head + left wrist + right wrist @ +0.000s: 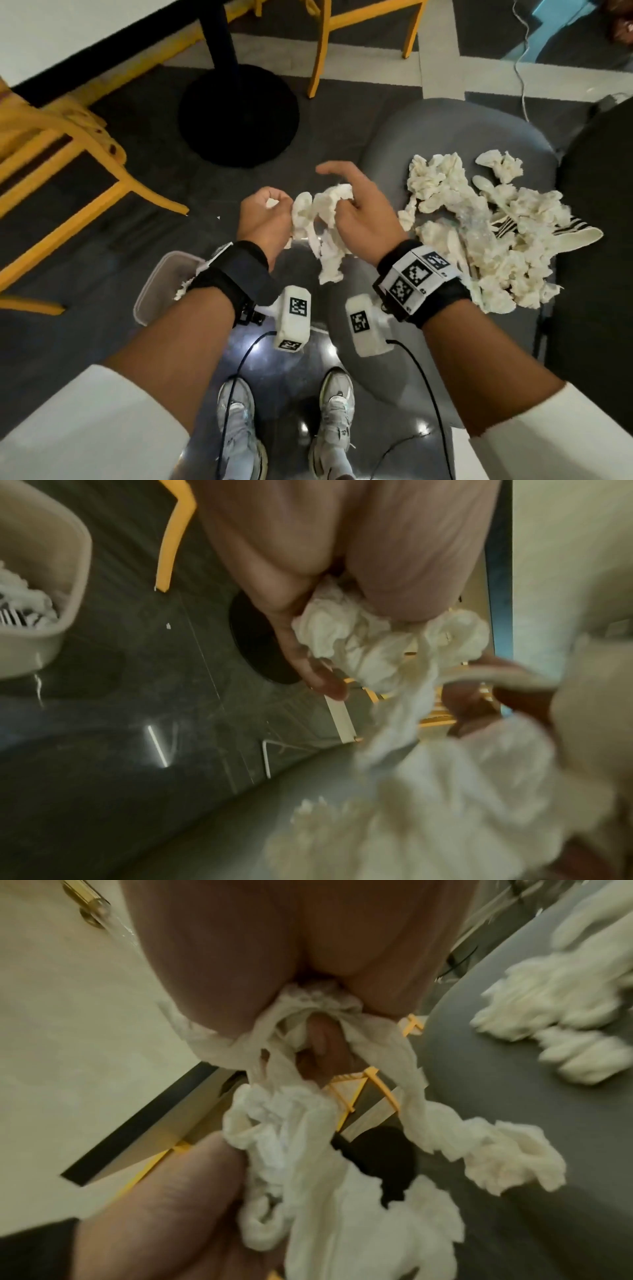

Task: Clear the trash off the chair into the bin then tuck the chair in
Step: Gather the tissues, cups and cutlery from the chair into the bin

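Observation:
A grey round chair seat carries a heap of crumpled white tissue trash with striped wrappers in it. Both hands hold a bunch of crumpled tissues in the air, left of the seat's edge. My left hand grips one end of the bunch in a fist. My right hand clutches the other end, its index finger sticking out. A beige bin stands on the floor under my left forearm, with some tissue inside. The wrist views show the same tissues pinched in curled fingers.
A white table on a black round pedestal base stands ahead. Yellow chairs are at the left and beyond the table. A dark seat back rises at the right. My shoes stand on the glossy floor, and a white cable runs at the upper right.

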{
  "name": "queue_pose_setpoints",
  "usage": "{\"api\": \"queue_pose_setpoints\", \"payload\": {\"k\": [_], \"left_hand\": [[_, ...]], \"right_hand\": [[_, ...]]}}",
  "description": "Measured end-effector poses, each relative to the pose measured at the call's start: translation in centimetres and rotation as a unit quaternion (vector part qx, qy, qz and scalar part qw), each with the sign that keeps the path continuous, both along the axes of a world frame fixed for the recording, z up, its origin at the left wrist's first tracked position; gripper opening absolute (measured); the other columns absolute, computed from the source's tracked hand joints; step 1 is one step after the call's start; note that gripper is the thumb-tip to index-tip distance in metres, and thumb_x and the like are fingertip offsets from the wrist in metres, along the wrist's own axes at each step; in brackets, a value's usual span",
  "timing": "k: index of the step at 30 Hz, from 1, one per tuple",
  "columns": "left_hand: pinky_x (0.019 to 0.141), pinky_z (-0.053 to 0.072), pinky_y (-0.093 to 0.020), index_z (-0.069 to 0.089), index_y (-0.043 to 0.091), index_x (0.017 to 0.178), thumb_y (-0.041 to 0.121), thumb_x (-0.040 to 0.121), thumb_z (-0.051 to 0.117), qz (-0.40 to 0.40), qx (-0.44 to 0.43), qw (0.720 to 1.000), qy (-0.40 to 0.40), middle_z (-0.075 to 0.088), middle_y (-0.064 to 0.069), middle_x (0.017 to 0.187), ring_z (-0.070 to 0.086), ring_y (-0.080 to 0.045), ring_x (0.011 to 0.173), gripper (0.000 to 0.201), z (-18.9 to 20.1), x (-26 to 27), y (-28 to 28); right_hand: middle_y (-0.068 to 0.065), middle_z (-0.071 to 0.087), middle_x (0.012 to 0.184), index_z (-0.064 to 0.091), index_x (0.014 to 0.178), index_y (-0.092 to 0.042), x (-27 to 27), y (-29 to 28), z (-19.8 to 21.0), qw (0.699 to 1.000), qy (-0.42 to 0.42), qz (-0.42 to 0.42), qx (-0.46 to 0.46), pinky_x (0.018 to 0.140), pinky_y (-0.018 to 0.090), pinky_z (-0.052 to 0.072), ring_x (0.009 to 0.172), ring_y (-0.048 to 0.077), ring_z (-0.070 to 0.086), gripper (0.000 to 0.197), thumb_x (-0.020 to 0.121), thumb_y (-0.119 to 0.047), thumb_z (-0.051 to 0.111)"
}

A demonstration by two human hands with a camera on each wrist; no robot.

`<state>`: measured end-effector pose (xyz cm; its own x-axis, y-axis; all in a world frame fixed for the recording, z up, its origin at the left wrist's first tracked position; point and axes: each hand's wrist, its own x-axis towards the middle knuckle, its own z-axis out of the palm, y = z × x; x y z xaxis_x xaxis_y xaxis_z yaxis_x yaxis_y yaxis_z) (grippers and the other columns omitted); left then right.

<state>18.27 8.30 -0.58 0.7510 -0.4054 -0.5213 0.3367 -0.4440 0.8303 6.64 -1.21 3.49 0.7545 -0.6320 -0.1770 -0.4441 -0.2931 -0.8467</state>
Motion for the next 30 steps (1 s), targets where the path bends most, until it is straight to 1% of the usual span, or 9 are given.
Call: {"api": "queue_pose_setpoints", "payload": {"k": [2, 5, 7, 11, 16, 18, 21, 25, 30], "left_hand": [[0.049, 0.043, -0.029, 0.063, 0.025, 0.07, 0.025, 0.082, 0.059, -0.015, 0.008, 1.0, -0.015, 0.064, -0.005, 0.067, 0.057, -0.02, 0.057, 0.013, -0.3, 2.0, 2.6], [0.047, 0.048, -0.028, 0.068, 0.02, 0.08, 0.025, 0.088, 0.056, 0.018, 0.006, 1.0, -0.019, 0.066, -0.007, 0.071, 0.064, -0.021, 0.058, 0.015, -0.6, 5.3, 7.2], [0.053, 0.055, -0.03, 0.069, 0.011, 0.095, 0.034, 0.091, 0.055, 0.044, -0.021, 0.995, 0.087, 0.072, -0.012, 0.084, 0.072, -0.025, 0.075, 0.027, -1.5, 7.4, 10.6], [0.083, 0.056, -0.058, 0.071, 0.019, 0.111, 0.057, 0.088, 0.056, 0.002, -0.056, 0.961, 0.269, 0.074, -0.016, 0.108, 0.072, -0.035, 0.097, 0.046, -5.2, 9.9, 17.2], [0.073, 0.06, -0.043, 0.073, 0.012, 0.089, 0.018, 0.086, 0.068, 0.103, 0.061, 0.992, 0.03, 0.072, -0.012, 0.101, 0.069, -0.028, 0.091, 0.009, -12.0, 13.2, 22.9], [0.086, 0.057, -0.042, 0.072, 0.015, 0.092, 0.024, 0.084, 0.069, 0.107, 0.113, 0.987, -0.039, 0.072, -0.003, 0.099, 0.067, -0.021, 0.092, 0.012, -15.0, 14.4, 24.9], [0.097, 0.051, -0.041, 0.065, 0.025, 0.115, 0.055, 0.08, 0.066, 0.073, 0.112, 0.991, 0.029, 0.065, 0.004, 0.116, 0.063, -0.016, 0.102, 0.046, -18.7, 15.1, 26.5], [0.109, 0.04, -0.041, 0.056, 0.026, 0.133, 0.055, 0.081, 0.055, -0.027, 0.141, 0.985, 0.097, 0.058, 0.003, 0.136, 0.053, -0.022, 0.126, 0.06, -21.7, 14.1, 26.4], [0.093, 0.048, -0.038, 0.067, 0.01, 0.099, 0.032, 0.088, 0.055, -0.12, 0.249, 0.961, 0.012, 0.069, -0.013, 0.114, 0.061, -0.033, 0.108, 0.028, -21.0, 13.7, 23.4]], "right_hand": [[-0.006, 0.074, 0.09, 0.07, 0.096, -0.027, 3.9, 2.0, -0.1, 0.999, -0.003, 0.03, 0.034, 0.076, 0.022, 0.052, 0.087, 0.011, 0.068, 0.037, 0.081, -0.008, 0.041], [-0.002, 0.067, 0.073, 0.059, 0.071, -0.021, 9.3, 5.4, -2.7, 0.994, 0.034, 0.013, 0.104, 0.071, 0.037, 0.052, 0.074, 0.019, 0.063, 0.018, 0.082, -0.016, 0.046], [0.001, 0.065, 0.081, 0.058, 0.082, -0.019, 12.2, 8.3, -5.3, 0.988, 0.073, 0.02, 0.137, 0.071, 0.036, 0.047, 0.078, 0.022, 0.06, 0.01, 0.084, -0.02, 0.048], [0.013, 0.063, 0.115, 0.049, 0.117, -0.011, 16.0, 15.1, -11.3, 0.973, 0.142, 0.058, 0.175, 0.089, 0.044, 0.053, 0.104, 0.029, 0.063, 0.024, 0.096, -0.023, 0.048], [0.013, 0.061, 0.125, 0.047, 0.124, -0.017, 19.1, 20.6, -19.3, 0.963, 0.189, 0.063, 0.18, 0.098, 0.042, 0.05, 0.113, 0.03, 0.061, 0.044, 0.088, -0.04, 0.057], [0.012, 0.059, 0.133, 0.044, 0.137, -0.013, 19.5, 21.4, -22.2, 0.955, 0.237, 0.06, 0.169, 0.102, 0.038, 0.047, 0.121, 0.03, 0.059, 0.066, 0.088, -0.052, 0.064], [0.009, 0.049, 0.15, 0.023, 0.155, -0.011, 19.4, 21.8, -25.2, 0.934, 0.283, 0.088, 0.201, 0.111, 0.041, 0.042, 0.135, 0.03, 0.051, 0.097, 0.083, -0.057, 0.069], [0.001, 0.061, 0.133, 0.047, 0.141, -0.019, 17.5, 21.8, -27.1, 0.93, 0.309, 0.122, 0.159, 0.101, 0.035, 0.049, 0.124, 0.024, 0.06, 0.065, 0.084, -0.042, 0.067], [0.009, 0.071, 0.106, 0.065, 0.104, -0.021, 14.2, 19.4, -25.2, 0.933, 0.308, 0.105, 0.154, 0.084, 0.033, 0.054, 0.103, 0.031, 0.069, 0.026, 0.087, -0.033, 0.05]]}}
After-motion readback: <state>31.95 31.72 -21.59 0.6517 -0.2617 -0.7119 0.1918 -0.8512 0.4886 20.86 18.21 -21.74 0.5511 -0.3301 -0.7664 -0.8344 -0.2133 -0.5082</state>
